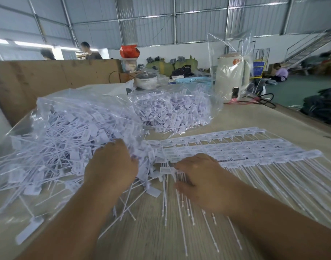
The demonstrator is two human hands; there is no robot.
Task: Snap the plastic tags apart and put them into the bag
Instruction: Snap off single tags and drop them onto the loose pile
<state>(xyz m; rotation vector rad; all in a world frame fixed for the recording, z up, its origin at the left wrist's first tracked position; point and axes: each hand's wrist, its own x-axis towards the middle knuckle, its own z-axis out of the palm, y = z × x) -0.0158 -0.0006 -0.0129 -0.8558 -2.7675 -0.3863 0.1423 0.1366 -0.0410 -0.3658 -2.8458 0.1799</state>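
- Leftmost, a clear bag lies on its side on a wooden table, its mouth open toward the person and heaped with loose white tags. Many spill out of the mouth onto the table, so a large share of the snapping looks done already.
- Next, the left hand sits at the bag's mouth with its knuckles up and fingers curled down into the loose heap. Whether those fingers actually grasp tags cannot be told, since the fingertips are hidden.
- Just right of the left fingers, a few single tags lie scattered, long tails pointing toward the person.
- Then the right hand lies on the near end of the strips, fingers bent over the tag heads and thumb beneath, apparently pinching the end tags to break them off.
- Beyond the right fingers and stretching away rightward, several rows of joined tags lie flat, heads side by side and tails fanned toward the table edge. These are unsnapped, so a fair amount of work is left.
- Farther back, past both hands, a second bag holds another pile of separated tags.
- Behind that stand a pale kettle, a pot and a blue basket.
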